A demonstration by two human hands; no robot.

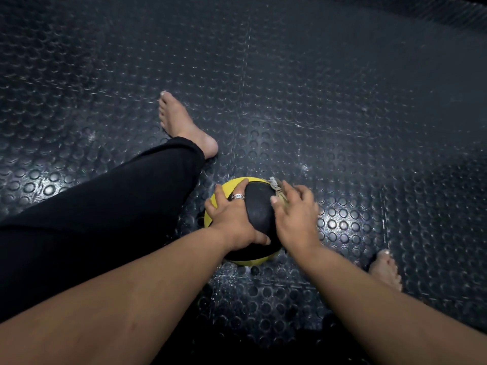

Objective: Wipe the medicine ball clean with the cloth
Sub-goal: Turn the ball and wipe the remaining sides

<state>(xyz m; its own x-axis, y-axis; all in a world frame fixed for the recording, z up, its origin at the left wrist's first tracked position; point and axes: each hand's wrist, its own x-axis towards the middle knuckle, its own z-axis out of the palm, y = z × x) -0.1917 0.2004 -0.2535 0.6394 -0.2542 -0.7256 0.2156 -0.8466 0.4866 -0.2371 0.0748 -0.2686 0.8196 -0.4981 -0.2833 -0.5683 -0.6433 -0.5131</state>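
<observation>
A black and yellow medicine ball (259, 206) sits on the floor between my legs. My left hand (232, 217), a ring on one finger, lies spread over the ball's left side with the thumb round its near face. My right hand (296, 214) presses a pale cloth (276, 187) against the ball's right upper side. Only a frayed corner of the cloth shows past my fingers; the rest is hidden under the palm.
The floor is black rubber matting (316, 101) with raised round studs. My left leg in black trousers (105, 201) stretches out to the left, its bare foot (181, 125) beyond the ball. My right bare foot (386, 270) lies at the right.
</observation>
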